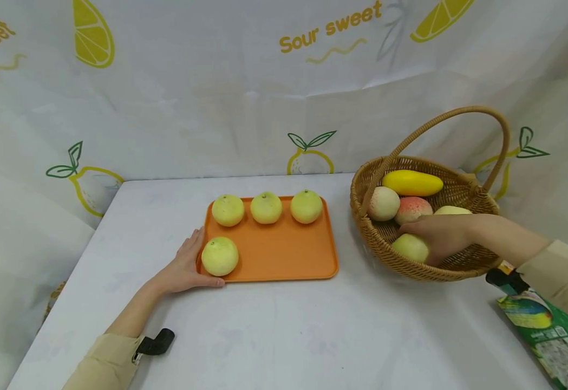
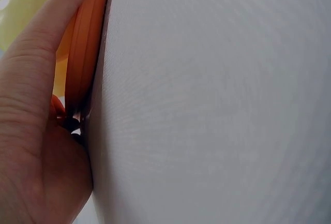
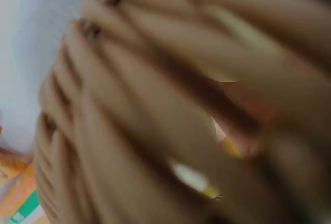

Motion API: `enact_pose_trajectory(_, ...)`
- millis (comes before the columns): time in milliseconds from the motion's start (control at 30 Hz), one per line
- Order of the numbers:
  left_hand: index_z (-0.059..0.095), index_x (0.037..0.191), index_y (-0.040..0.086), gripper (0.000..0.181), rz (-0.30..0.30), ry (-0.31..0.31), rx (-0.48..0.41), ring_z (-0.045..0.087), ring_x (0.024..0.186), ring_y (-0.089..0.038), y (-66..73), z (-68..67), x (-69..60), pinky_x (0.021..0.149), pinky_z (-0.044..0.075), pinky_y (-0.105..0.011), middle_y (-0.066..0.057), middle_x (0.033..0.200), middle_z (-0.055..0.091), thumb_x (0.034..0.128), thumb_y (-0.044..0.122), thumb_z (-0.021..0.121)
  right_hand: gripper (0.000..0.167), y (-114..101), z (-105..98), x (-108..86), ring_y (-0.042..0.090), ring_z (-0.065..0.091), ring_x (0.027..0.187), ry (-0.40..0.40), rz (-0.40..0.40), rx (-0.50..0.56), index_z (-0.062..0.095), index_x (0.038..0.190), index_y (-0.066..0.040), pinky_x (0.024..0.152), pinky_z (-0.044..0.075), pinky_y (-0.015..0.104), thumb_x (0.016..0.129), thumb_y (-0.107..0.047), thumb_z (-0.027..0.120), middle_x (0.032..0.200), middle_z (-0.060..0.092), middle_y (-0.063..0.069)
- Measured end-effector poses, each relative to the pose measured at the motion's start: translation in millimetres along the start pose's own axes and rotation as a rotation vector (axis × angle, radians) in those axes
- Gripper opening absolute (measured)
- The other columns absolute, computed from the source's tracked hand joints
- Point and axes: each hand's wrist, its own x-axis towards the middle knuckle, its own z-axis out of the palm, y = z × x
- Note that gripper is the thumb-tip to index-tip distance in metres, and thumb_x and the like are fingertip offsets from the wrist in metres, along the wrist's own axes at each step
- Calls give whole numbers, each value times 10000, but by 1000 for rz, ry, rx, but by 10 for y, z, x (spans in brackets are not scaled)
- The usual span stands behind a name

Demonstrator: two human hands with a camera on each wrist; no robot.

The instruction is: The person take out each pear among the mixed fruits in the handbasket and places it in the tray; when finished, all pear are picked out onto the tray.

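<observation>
In the head view my left hand [image 1: 186, 268] rests at the near left corner of an orange tray [image 1: 284, 244]. Its fingers lie along the left edge, the thumb along the front edge. Inside that corner sits a round yellow-green fruit [image 1: 220, 256]; three more like it line the tray's far side. My right hand [image 1: 442, 235] is inside a wicker basket [image 1: 420, 271], its fingers curled over a similar yellow-green fruit [image 1: 411, 247]. The left wrist view shows the left thumb [image 2: 36, 53] against the tray's rim [image 2: 85, 53]. Basket weave [image 3: 155, 105] fills most of the right wrist view, hiding the right hand.
The basket, with a tall arched handle [image 1: 474, 110], also holds a yellow elongated fruit [image 1: 412, 183], a pale peach-like fruit [image 1: 384, 204], a reddish peach [image 1: 413, 208] and another pale fruit [image 1: 451, 210]. A green printed bag [image 1: 552, 330] lies at the right edge. Printed cloth hangs behind.
</observation>
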Motion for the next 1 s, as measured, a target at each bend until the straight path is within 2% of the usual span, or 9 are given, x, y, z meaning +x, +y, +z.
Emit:
enact_pose_trajectory(100, -70, 1562, 75, 1362, -1, 0, 0, -90, 1461, -397, -3, 4, 0, 1126, 11, -633, -189, 1615, -51, 674, 562, 841, 684, -10, -9, -33, 115, 538, 945, 48, -20, 24, 515, 1284, -116, 802, 476, 335, 731, -350, 844, 1068, 572, -74)
enact_pose_trajectory(267, -69, 1561, 68, 1362, 7, 1, -8, -93, 1464, -385, -7, 9, 0, 1131, 2, -621, -189, 1615, -49, 674, 548, 847, 590, -54, -46, -94, 105, 532, 914, 173, -55, 80, 517, 1230, -187, 765, 470, 307, 766, -389, 822, 1058, 554, -76)
enact_pose_trajectory(500, -70, 1559, 61, 1358, 6, -2, -5, -94, 1465, -379, -14, 7, 3, 1136, -3, -610, -186, 1616, -50, 679, 542, 846, 718, -172, -73, -155, 164, 555, 884, 305, -10, 190, 451, 1296, -190, 717, 489, 316, 744, -438, 837, 1145, 548, 45)
enact_pose_trajectory(767, -70, 1558, 56, 1359, 14, 2, -6, -91, 1465, -382, -15, 2, -2, 1136, -4, -611, -194, 1614, -46, 679, 537, 848, 765, -349, -60, -198, 212, 573, 901, 413, 10, 266, 431, 1401, -195, 716, 492, 375, 777, -401, 823, 1180, 583, 96)
enact_pose_trajectory(1000, -74, 1559, 68, 1366, 8, 2, 2, -89, 1465, -379, -27, 8, 9, 1138, -2, -606, -192, 1614, -48, 674, 564, 840, 834, -490, 3, -211, 302, 577, 1035, 479, 140, 394, 362, 1454, -104, 775, 504, 376, 802, -366, 811, 1276, 528, 162)
